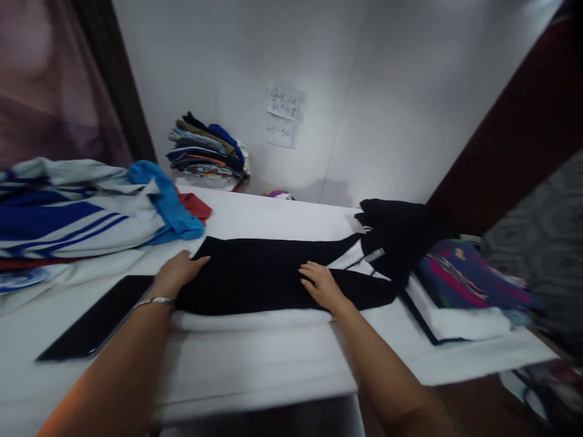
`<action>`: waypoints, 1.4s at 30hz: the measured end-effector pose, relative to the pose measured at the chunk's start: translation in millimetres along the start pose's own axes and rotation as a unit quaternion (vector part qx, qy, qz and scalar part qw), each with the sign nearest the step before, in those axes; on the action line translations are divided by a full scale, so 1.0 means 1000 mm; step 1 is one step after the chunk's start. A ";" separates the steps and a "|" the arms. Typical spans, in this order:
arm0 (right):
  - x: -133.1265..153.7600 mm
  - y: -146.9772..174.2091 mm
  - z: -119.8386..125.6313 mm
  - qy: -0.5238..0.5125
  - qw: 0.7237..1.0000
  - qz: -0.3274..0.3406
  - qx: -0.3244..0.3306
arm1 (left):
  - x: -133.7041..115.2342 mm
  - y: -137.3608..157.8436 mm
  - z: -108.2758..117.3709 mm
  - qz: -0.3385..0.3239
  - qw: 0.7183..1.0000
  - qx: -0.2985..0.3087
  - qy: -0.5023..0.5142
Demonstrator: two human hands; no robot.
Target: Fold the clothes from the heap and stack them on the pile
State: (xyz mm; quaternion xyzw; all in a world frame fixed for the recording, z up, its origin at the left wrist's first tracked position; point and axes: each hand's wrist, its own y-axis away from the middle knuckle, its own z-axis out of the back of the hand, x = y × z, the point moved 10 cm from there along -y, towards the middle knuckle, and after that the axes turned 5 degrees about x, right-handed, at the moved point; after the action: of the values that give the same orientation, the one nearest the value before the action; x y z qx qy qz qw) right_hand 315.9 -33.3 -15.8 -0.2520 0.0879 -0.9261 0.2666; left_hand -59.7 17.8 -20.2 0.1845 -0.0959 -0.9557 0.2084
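A long black garment (255, 273), its exact kind unclear, lies flat across the white table. Its right end is bunched up, with a white inner part (357, 258) and a small label showing. My left hand (180, 273), with a silver bracelet at the wrist, lies at the garment's left edge, thumb stretched out over the black cloth and apart from the other fingers, which are partly hidden. Palm down on the middle of the garment, toward its right half, rests my right hand (322, 285), fingers extended flat.
A dark flat tablet-like object (98, 318) lies left of the garment. Loose blue and white clothes (77, 218) are heaped behind it. Folded clothes (207, 152) are stacked against the wall, below handwritten papers (286, 103). More folded cloth (473, 279) lies right. The table's front edge (264, 400) is close.
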 end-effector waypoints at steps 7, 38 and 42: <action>0.001 -0.005 0.001 0.002 1.000 -0.019 0.000 | -0.060 0.041 0.039 -0.118 0.972 -0.172 -0.110; -0.236 0.142 0.276 -0.172 0.726 -0.434 -0.505 | -0.133 0.052 -0.079 -0.367 0.869 -0.102 -0.316; -0.242 0.138 0.274 -0.215 0.732 -0.428 -0.484 | -0.134 0.054 -0.076 -0.378 0.872 -0.110 -0.289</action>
State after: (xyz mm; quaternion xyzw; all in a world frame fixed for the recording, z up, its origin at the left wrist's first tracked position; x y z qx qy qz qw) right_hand 695.7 -27.4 76.3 -0.5500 0.3477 -0.6956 -0.3046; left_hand 103.0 19.7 -34.2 -0.1023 0.0311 -0.9765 -0.1871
